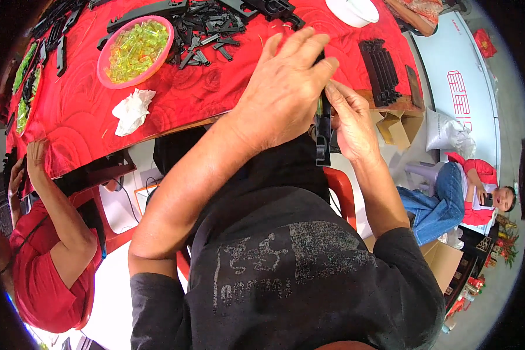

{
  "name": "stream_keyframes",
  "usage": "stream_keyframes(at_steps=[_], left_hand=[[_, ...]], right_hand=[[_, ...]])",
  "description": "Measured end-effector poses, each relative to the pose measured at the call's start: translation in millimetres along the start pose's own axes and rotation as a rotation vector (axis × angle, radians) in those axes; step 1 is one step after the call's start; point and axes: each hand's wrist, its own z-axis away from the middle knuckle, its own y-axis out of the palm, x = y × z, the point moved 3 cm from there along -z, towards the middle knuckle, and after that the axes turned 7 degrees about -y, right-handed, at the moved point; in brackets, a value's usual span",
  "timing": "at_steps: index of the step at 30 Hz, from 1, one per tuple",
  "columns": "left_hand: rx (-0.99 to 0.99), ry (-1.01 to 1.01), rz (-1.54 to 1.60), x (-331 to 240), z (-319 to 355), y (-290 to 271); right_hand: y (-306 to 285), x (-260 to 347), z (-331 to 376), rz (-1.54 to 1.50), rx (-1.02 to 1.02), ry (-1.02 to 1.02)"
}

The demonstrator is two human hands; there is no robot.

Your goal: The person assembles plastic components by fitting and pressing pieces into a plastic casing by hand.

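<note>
A long, narrow black plastic part (323, 140) stands roughly upright in front of me at the table's near edge, with a bit of yellow-green on its side. My right hand (353, 123) pinches it from the right, thumb and fingers closed on it. Over its upper end lies my left hand (291, 87), back upward. The left fingers are bent, the index against the part and the little finger held away; the left thumb is hidden. Ahead of my hands lies a heap of small black plastic pieces (207, 35). A pink bowl (108, 81) holds clear yellow-green pieces (137, 52).
The red-clothed table (198, 87) carries crumpled white tissue (133, 111), a white round container (353, 10) and a row of black parts (380, 73). A co-worker in red (52, 262) sits at left. A seated person (478, 192) holds a phone at right, near cardboard boxes (400, 128).
</note>
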Motion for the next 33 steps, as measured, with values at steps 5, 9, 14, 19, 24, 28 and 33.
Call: stream_keyframes(at_steps=[5,9,14,19,24,28,33], left_hand=[[0.258,0.225,-0.178,-4.2,-11.6,0.5],[0.534,0.19,-0.233,-6.4,-13.8,4.4],[0.523,0.121,-0.074,9.4,-2.5,10.7],[0.604,0.044,-0.118,16.2,1.8,8.8],[0.707,0.042,-0.055,12.2,1.6,17.4],[0.687,0.002,0.049,13.0,-1.0,14.7],[0.625,0.053,0.108,12.5,-1.2,14.2]], right_hand=[[-6.6,-1.2,3.0,0.051,0.082,0.043],[-2.2,1.9,4.3,0.036,0.11,0.125],[-10.4,3.3,7.1,0.028,0.224,0.26],[-13.9,10.6,9.4,0.215,0.454,0.315],[-17.9,2.0,9.7,0.265,0.425,0.282],[-18.5,1.0,6.8,0.214,0.413,0.285],[-17.5,6.6,3.6,0.208,0.44,0.255]])
